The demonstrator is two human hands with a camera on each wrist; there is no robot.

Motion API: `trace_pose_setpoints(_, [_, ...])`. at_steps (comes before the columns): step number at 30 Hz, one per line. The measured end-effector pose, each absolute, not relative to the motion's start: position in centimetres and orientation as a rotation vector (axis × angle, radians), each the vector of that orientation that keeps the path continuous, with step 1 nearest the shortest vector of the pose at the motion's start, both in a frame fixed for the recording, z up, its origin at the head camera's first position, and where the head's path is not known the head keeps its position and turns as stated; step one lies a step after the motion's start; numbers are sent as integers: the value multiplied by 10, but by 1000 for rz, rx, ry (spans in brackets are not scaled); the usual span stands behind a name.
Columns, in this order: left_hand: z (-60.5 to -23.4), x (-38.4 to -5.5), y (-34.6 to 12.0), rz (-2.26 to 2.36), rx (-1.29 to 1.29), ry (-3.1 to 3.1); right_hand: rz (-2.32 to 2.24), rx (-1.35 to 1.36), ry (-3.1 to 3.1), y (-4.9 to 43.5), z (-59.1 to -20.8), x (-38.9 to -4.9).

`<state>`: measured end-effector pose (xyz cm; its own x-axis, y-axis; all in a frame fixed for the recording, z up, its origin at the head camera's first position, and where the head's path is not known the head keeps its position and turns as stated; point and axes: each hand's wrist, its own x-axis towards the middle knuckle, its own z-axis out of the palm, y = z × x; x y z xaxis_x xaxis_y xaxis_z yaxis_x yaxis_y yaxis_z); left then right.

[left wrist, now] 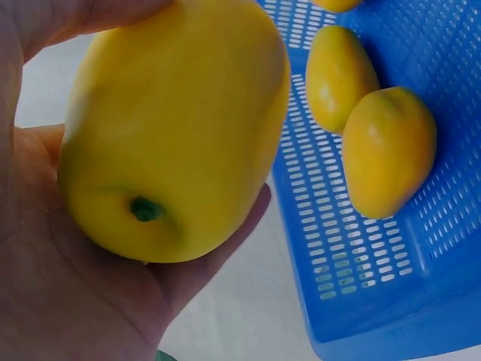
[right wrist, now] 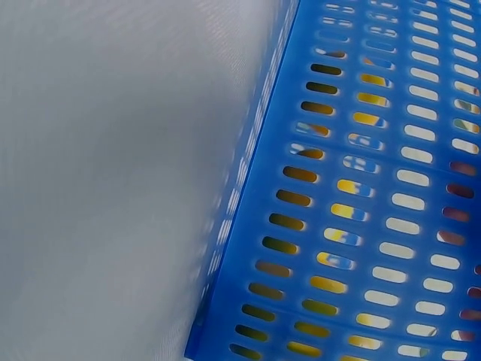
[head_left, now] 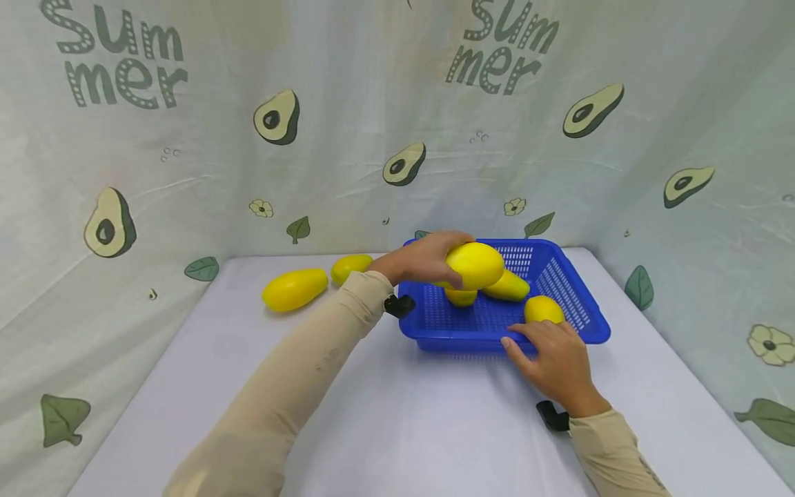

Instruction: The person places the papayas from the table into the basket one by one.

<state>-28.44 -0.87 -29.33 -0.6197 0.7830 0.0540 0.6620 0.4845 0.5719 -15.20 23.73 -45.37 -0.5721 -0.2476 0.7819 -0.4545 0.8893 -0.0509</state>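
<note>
My left hand (head_left: 435, 259) grips a large yellow papaya (head_left: 477, 266) above the left part of the blue basket (head_left: 580, 297). In the left wrist view, the papaya (left wrist: 180, 128) shows a small green stem nub at its near end, with my palm and fingers (left wrist: 71, 263) wrapped about it. At the basket's near rim, my right hand (head_left: 553, 359) holds on, thumb outside the front wall and fingers over the edge. A round yellow fruit (head_left: 544, 309) lies just beyond those fingers. Further left inside lie two more yellow fruits, one longer (head_left: 508, 286) and one partly hidden (head_left: 461, 297).
On the white table (head_left: 373, 414), left of the basket, lie an elongated yellow papaya (head_left: 295, 290) and a smaller yellow mango (head_left: 350, 268). A printed cloth (head_left: 348, 179) hangs behind. The basket's slotted wall (right wrist: 353, 188) fills the right side of the right wrist view.
</note>
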Motion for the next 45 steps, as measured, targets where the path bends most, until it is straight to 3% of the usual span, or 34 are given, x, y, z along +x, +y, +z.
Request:
trace_pose_setpoints(19, [-284,-276,14,504,1188,2546,326,513,-2186,234,-451,-154])
trace_pose_setpoints(45, [-281,-277,35,404,1164,2549,323,495,-2218,235,-453,-153])
